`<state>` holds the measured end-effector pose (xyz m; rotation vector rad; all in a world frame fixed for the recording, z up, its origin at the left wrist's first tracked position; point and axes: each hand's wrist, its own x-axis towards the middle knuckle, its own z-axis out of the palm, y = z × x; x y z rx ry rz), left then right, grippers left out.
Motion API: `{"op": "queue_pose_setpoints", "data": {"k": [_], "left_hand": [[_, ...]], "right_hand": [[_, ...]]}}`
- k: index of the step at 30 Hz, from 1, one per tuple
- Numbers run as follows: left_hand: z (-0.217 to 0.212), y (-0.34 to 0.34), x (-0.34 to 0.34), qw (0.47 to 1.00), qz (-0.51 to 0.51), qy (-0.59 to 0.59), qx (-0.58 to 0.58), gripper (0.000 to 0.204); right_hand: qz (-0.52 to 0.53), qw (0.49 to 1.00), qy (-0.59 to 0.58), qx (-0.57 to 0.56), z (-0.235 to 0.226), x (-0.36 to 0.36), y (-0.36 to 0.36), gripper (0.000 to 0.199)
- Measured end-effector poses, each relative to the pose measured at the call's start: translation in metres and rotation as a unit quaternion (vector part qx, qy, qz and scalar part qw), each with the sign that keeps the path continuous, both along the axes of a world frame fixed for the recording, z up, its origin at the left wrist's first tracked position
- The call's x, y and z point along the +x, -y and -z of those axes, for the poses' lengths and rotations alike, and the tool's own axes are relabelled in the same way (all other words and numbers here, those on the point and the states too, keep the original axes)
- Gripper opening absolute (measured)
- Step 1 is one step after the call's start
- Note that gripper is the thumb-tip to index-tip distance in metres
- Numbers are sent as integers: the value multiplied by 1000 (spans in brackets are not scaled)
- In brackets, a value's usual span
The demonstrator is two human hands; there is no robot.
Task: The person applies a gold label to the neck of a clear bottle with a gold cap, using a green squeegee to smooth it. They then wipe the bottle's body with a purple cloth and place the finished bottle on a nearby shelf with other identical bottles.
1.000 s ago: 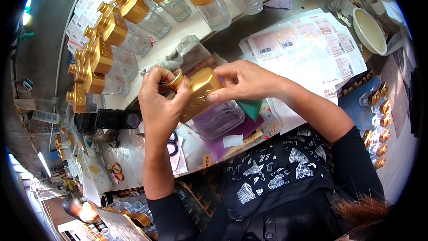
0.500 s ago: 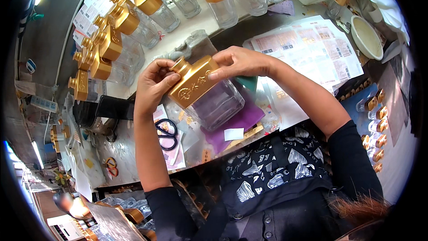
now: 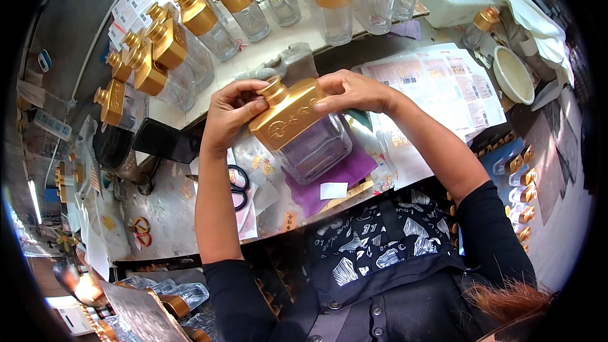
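Rolled since one second ago, now baring more embossed front: gold-shouldered bottle (image 3: pixel 297 121). Left to right: black slab (image 3: pixel 164 139) just left of left hand (image 3: pixel 229 113); pinching bottle neck there; bottle tilted between hands, purple cloth (image 3: pixel 304 199) beneath, contact unclear; clamping gold shoulder with right hand (image 3: pixel 354 92); printed sheets (image 3: pixel 437 88) rightward, beyond.

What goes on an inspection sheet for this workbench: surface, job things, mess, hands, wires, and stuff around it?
Surface: grey table, stained and speckled.
Job's things: gold-topped glass bottle, tilted; purple cloth below.
Clutter: black-handled scissors, white slip, loose papers.
Hands: left hand at the bottle's neck; right hand grips the gold top.
Cables: white power strip at far left; cord too blurry to trace.
Surroundings: more gold-topped bottles on a pale shelf; white basin at right.
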<state>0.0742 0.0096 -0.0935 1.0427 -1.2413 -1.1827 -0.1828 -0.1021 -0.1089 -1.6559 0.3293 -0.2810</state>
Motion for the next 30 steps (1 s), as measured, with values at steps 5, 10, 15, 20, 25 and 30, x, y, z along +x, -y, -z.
{"op": "queue_pose_setpoints", "data": {"k": [5,10,15,20,25,30], "left_hand": [[-5,-3,-4,999,23,-26,24,32],[-26,-14,-12,999,28,3,46,37],[-34,-32,-25,998,-19,55,-1,48],[-49,-44,-36,998,-55,25,6,55],[-60,-54,-35,995,-66,65,36,57],[-61,-55,-45,980,-128,150,19,43]], "right_hand": [[1,999,19,30,-2,-1,-4,43],[14,1000,9,3,-3,-6,-7,38],[52,995,-52,-61,-22,-9,-23,45],[99,987,-11,-126,-36,-7,-46,39],[100,981,-48,-157,-51,-4,-54,51],[121,975,-44,-181,-54,-2,-60,52]]}}
